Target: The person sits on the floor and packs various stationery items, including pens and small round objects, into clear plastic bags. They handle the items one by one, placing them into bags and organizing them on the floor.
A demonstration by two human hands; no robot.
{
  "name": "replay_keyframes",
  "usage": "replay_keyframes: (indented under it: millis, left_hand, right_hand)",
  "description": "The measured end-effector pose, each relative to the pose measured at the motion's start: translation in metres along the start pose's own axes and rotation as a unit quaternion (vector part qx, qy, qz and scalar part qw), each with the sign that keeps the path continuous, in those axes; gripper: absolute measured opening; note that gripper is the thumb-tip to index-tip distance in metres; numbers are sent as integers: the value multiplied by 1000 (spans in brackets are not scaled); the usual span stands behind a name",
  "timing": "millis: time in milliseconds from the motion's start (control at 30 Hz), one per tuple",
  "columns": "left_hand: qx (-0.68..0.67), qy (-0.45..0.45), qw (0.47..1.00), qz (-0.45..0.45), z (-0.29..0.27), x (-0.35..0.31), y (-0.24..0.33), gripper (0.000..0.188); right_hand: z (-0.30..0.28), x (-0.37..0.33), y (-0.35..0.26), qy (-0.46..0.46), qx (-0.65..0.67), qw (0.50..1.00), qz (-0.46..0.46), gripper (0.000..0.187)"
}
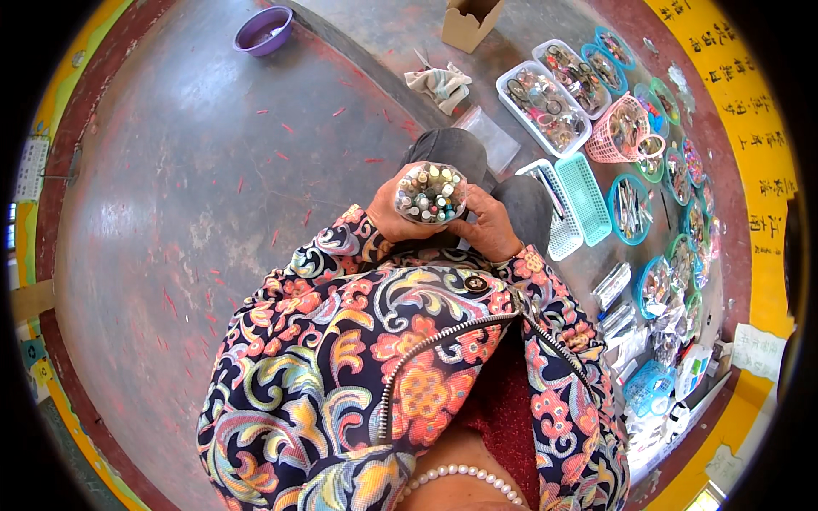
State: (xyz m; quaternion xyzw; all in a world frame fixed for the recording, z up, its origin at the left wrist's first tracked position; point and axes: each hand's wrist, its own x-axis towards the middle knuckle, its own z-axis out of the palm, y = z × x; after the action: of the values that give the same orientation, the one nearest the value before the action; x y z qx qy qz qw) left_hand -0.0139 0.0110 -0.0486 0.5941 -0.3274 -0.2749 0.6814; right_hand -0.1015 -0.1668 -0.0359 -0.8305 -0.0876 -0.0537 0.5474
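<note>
In front of my body, above my knees, I hold a clear container (430,194) packed with upright pen-like sticks, their round ends facing up in white, yellow, green and dark colours. My left hand (390,211) is wrapped round its left side. On the other side my right hand (492,223) grips it with thumb and fingers. The lower part of the container is hidden by my hands and sleeves. Just right of my knees lie a white basket (562,234) with long thin items and a turquoise basket (584,192).
At the right stand two clear bins (545,111) of small goods, a pink basket (620,128), a round blue basket (629,209) and several more. A plastic bag (490,140) and a cloth (439,85) lie ahead, near a cardboard box (469,25). A purple basin (262,31) is far left.
</note>
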Motion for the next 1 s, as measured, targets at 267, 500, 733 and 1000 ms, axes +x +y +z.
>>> replay_keyframes:
  millis: [267, 500, 733, 1000]
  left_hand:
    - [-51, -16, 998, -20, 3, -5, 11, 83]
    - [-52, -43, 997, 25, 6, -4, 25, 95]
    - [57, -35, 995, 78, 3, -3, 43, 92]
    - [71, -47, 992, 92, 7, -4, 57, 86]
  right_hand:
    - [-43, 3, -56, 3, 185, 964, 189, 36]
    - [-39, 7, -75, 25, 160, 954, 254, 17]
    - [-35, 12, -75, 46, 162, 954, 247, 11]
    - [-33, 10, -74, 77, 112, 968, 212, 9]
